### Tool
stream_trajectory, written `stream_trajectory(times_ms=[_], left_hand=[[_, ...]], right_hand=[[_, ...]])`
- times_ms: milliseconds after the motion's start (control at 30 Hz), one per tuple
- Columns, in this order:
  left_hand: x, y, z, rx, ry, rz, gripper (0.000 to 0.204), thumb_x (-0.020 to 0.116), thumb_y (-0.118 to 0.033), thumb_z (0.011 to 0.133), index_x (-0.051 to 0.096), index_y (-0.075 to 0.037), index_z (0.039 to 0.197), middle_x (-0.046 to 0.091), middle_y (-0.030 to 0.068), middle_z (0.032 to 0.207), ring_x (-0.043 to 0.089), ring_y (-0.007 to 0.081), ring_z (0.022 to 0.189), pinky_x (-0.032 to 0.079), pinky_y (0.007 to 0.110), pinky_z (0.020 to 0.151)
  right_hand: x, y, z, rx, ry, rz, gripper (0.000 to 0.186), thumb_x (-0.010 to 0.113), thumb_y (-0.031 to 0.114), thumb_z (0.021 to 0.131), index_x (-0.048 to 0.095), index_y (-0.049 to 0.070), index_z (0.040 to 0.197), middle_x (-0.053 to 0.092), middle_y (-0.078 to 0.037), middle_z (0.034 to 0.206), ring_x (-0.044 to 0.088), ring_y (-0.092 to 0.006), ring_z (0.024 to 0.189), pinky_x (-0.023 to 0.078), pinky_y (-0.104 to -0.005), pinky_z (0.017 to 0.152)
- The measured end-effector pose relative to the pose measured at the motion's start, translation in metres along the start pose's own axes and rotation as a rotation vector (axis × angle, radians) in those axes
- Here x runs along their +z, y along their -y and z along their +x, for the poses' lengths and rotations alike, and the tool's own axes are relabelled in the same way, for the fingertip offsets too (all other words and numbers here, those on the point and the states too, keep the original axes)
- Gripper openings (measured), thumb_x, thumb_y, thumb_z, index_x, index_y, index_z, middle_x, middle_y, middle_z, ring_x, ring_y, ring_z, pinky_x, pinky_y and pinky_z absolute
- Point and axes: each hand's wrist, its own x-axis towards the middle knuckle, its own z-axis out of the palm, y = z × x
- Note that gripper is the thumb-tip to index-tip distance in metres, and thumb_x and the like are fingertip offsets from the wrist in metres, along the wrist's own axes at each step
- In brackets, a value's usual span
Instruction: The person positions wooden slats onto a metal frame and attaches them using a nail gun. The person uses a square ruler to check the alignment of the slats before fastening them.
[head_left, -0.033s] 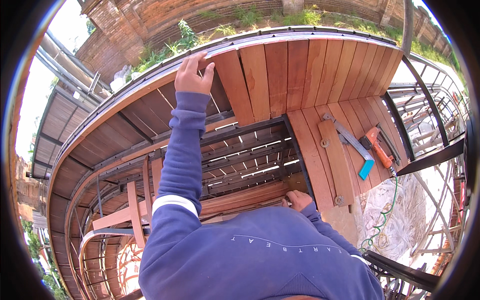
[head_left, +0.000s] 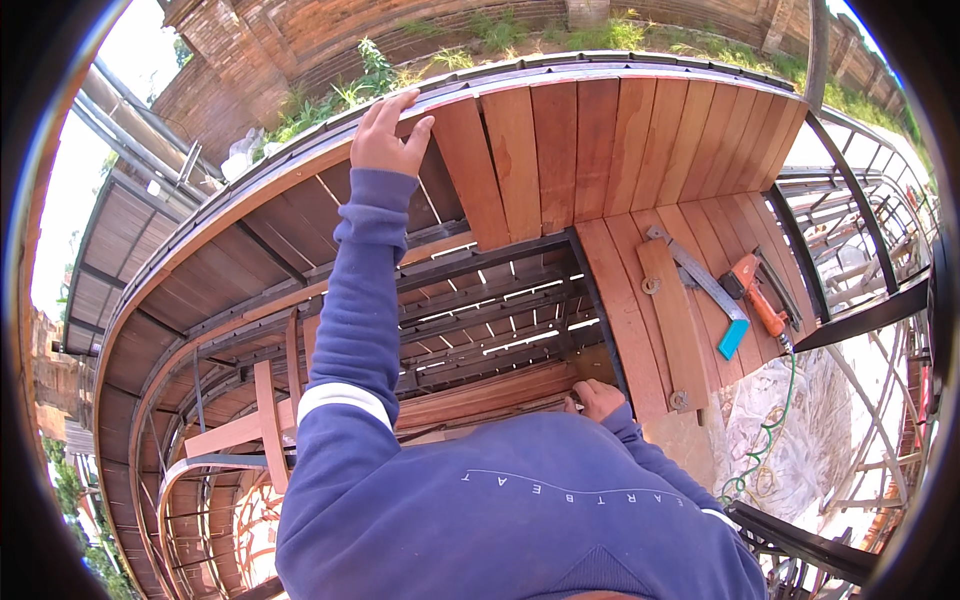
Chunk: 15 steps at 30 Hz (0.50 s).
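Observation:
My left hand (head_left: 390,137) reaches to the top edge of a curved, slatted backrest, fingers stretched out and thumb apart. Its fingertips are at the rim, left of the last reddish wooden slat (head_left: 466,170). My right hand (head_left: 597,400) is low by my body, fingers curled next to long wooden boards (head_left: 490,393); whatever they hold is hidden. On the slatted seat (head_left: 610,262) to the right lie an orange air nailer (head_left: 757,290), a metal square (head_left: 708,288) with a blue-green handle, and a wooden strip (head_left: 672,318) with two round pieces on it.
Left of the seat, a dark metal frame (head_left: 500,300) has open gaps. A green coiled hose (head_left: 770,437) runs down from the nailer, past plastic sheeting (head_left: 815,415). Crossed wooden strips (head_left: 270,425) stand at the left. A brick wall (head_left: 440,45) rises behind the backrest.
My left hand has shifted slightly up and to the left along the backrest's top edge. My right hand and the tools have stayed in place.

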Motion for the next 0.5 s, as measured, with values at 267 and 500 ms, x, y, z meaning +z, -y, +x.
stream_trajectory(times_ms=[267, 500], left_hand=[[0.018, 0.025, 0.022, 0.11, 0.17, 0.009, 0.024, 0.075, -0.017, 0.082, 0.076, -0.014, 0.106, 0.071, 0.0049, 0.103, 0.065, 0.0212, 0.098, 0.052, 0.032, 0.087], [0.019, 0.024, 0.027, 0.203, 0.196, 0.089, 0.026, 0.075, -0.018, 0.083, 0.075, -0.015, 0.108, 0.071, 0.0034, 0.105, 0.065, 0.0213, 0.097, 0.052, 0.033, 0.087]], right_hand=[[0.002, -0.002, 0.0, 0.008, 0.008, 0.004, 0.027, 0.069, 0.031, 0.082, 0.057, 0.006, 0.081, 0.06, -0.012, 0.077, 0.064, -0.0309, 0.072, 0.051, -0.0419, 0.063], [-0.001, 0.003, 0.001, 0.007, -0.001, 0.009, 0.025, 0.069, 0.028, 0.081, 0.059, 0.006, 0.085, 0.059, -0.012, 0.077, 0.063, -0.0316, 0.072, 0.05, -0.0423, 0.064]])
